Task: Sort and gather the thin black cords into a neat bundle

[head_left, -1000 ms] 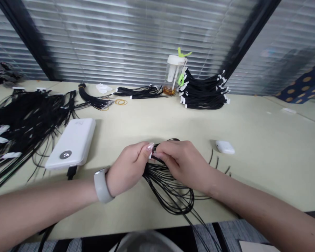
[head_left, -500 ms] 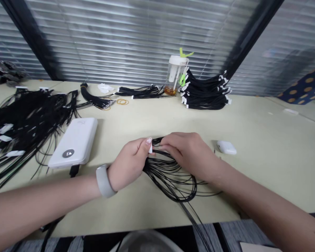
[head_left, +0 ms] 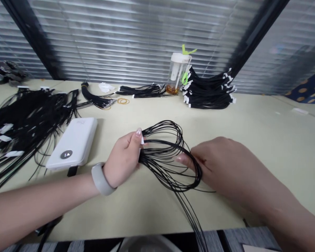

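My left hand is shut on the gathered end of a bundle of thin black cords, with a white tag showing at my fingertips. The cords fan out from that grip in wide loops, and several strands hang past the table's front edge. My right hand is to the right of the bundle, its fingers apart and its fingertips among the loops. It does not appear to grip them. A grey band circles my left wrist.
A white power bank lies left of my left hand, beside a large heap of tagged black cords. Along the back of the cream table are a stack of tagged bundles, a clear bottle and rubber bands.
My right hand has moved right, away from the left hand. The cord loops have spread wider and higher. The small white case seen earlier on the table is now out of sight near my right hand.
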Available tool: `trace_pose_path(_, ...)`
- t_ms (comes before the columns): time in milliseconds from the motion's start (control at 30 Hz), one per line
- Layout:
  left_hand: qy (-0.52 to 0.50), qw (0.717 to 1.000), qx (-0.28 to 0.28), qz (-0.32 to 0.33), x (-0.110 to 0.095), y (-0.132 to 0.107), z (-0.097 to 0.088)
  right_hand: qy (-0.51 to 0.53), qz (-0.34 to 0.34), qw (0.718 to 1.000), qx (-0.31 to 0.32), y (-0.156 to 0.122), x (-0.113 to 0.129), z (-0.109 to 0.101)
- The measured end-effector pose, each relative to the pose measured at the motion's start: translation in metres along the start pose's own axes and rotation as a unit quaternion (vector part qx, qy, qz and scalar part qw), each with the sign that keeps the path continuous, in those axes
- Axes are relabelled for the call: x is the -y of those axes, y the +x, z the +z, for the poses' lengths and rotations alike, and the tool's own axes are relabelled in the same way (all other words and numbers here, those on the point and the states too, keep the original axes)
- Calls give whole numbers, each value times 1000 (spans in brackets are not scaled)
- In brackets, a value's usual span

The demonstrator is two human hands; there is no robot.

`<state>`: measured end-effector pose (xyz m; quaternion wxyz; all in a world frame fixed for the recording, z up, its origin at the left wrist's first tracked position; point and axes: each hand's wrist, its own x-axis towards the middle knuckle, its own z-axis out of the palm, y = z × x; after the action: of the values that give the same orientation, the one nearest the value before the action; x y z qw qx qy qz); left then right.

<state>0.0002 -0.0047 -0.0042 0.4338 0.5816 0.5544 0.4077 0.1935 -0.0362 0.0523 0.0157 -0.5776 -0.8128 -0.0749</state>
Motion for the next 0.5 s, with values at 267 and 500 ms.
trace_pose_path(267,2,1000,1,18,0,-3,1,81,-142,983,-82,-24,10,-7)
trace_pose_path(500,13,999,4,39,0,-6,1,145,-93,985,-21,-6,11,5)
